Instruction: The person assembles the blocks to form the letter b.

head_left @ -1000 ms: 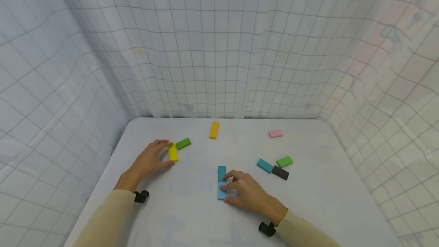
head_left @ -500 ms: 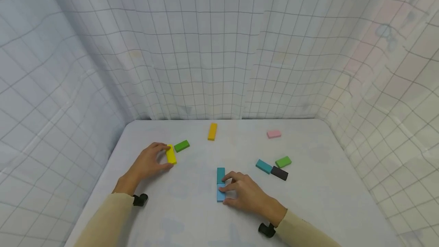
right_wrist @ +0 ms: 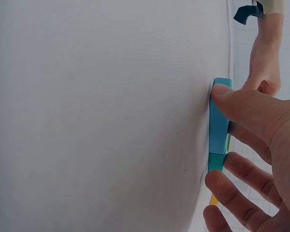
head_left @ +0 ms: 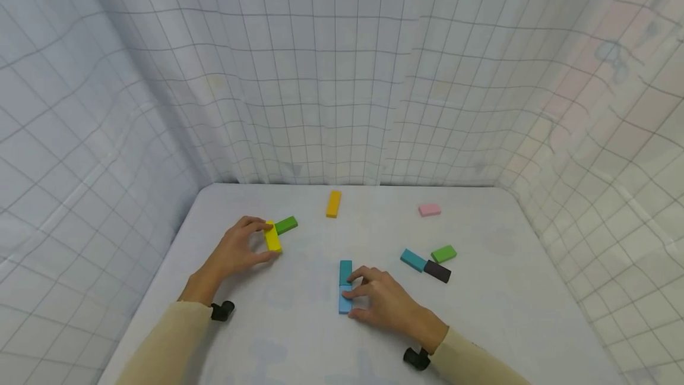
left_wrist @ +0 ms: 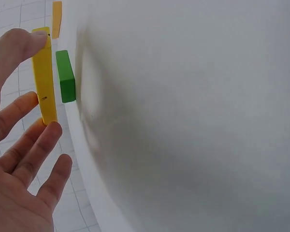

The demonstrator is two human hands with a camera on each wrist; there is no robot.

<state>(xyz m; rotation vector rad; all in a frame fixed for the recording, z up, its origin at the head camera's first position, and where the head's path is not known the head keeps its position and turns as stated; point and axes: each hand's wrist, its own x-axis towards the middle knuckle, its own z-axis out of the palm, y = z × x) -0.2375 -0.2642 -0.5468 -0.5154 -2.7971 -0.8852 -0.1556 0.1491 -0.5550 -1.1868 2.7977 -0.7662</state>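
Observation:
My left hand point(head_left: 237, 248) pinches a yellow block point(left_wrist: 44, 79) lengthwise, thumb at its near end and fingertips at its far end. In the left wrist view, a gap shows between that block and the tabletop. Just behind it lies a green block point(head_left: 287, 224), partly overlapped by the yellow one in the head view. My right hand point(head_left: 382, 302) holds a light blue block point(right_wrist: 219, 121), its thumb on the near end and its fingers curled toward the far end. A teal block point(head_left: 345, 272) lies end to end with the light blue one, the right fingertips at its side.
An orange-yellow block point(head_left: 333, 204) and a pink block point(head_left: 430, 210) lie toward the table's back. To the right, another teal block point(head_left: 413, 259), a black block point(head_left: 437, 271) and a light green block point(head_left: 444, 253) sit close together. Gridded white curtains point(head_left: 342, 76) surround the white table point(head_left: 320, 349).
The left hand has moved slightly right with the yellow block, which now overlaps the green block in the head view. The right hand and the two blue blocks have stayed in place.

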